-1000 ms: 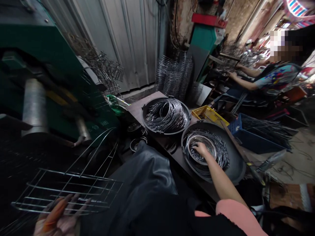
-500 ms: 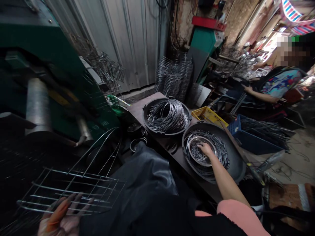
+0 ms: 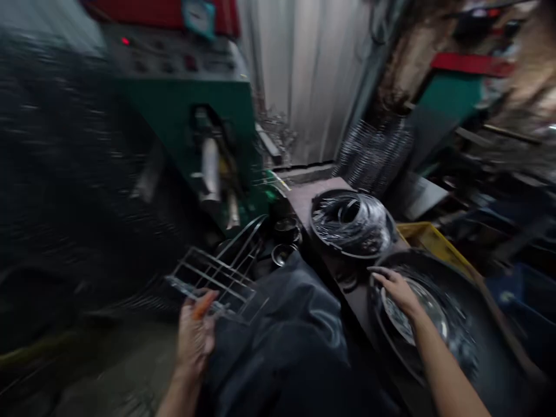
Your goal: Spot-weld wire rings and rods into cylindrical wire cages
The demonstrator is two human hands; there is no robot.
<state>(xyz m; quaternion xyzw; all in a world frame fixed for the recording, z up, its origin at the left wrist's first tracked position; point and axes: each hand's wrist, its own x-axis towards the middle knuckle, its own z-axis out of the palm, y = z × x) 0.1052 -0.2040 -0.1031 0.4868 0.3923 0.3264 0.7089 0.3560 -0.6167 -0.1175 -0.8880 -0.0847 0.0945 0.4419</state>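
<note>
My left hand (image 3: 197,330), with an orange cover on one finger, grips a wire rack (image 3: 221,278) by its near edge. The rack is made of thin metal rods, with longer bent rods rising at its far side, and it is held left of my dark apron (image 3: 282,324). My right hand (image 3: 397,292) is over the left rim of a round metal bowl (image 3: 436,313), its fingers drawn together. Blur hides what lies between those fingers. The bowl sits in a large dark pan (image 3: 490,341) among loose wire pieces.
A second dark pan (image 3: 319,229) holds a pile of curved wires (image 3: 369,223) on the bench (image 3: 317,188). A green machine (image 3: 174,116) with a metal cylinder stands ahead left. Stacked wire goods (image 3: 373,150) lean near the metal wall (image 3: 299,75). A yellow crate (image 3: 438,243) is right.
My right hand has lifted out of the bowl and moved toward its left rim. My left hand has raised the wire rack toward the machine. The view has turned left.
</note>
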